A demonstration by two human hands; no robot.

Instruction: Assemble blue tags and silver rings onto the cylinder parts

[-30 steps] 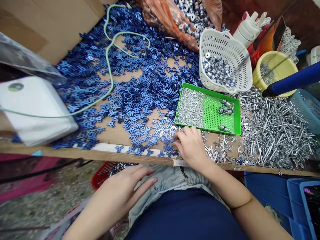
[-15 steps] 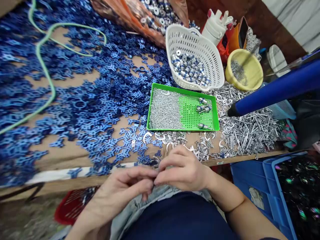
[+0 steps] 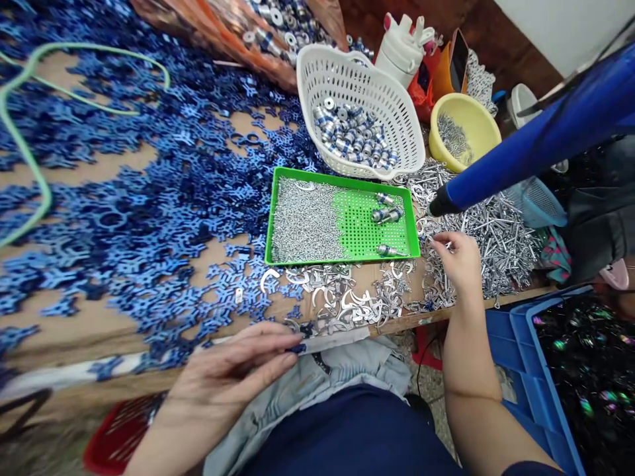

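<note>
My left hand (image 3: 243, 370) is closed in front of the table edge, thumb and fingers pinching a small dark blue part (image 3: 296, 348). Most of that part is hidden by the fingers. Off to the right, my right hand (image 3: 460, 259) hovers at the pile of metal pins (image 3: 501, 244). Its thumb and fingertips come together, and what lies between them is too small to make out. Between the hands, curved silver pieces (image 3: 354, 301) are scattered. Beyond them lies a green tray (image 3: 342, 261) with tiny silver parts and a few blue-banded metal cylinders.
Blue three-armed pieces (image 3: 163, 205) cover the table's left side. A white basket (image 3: 411, 132) of metal cylinders and a yellow bowl (image 3: 483, 132) stand behind. A blue pole (image 3: 516, 145) slants in from the right. Blue crates (image 3: 520, 344) stand lower right.
My right hand has left my left hand and moved right to the metal pile. My left hand stays low, now showing the blue part. The view has shifted right.
</note>
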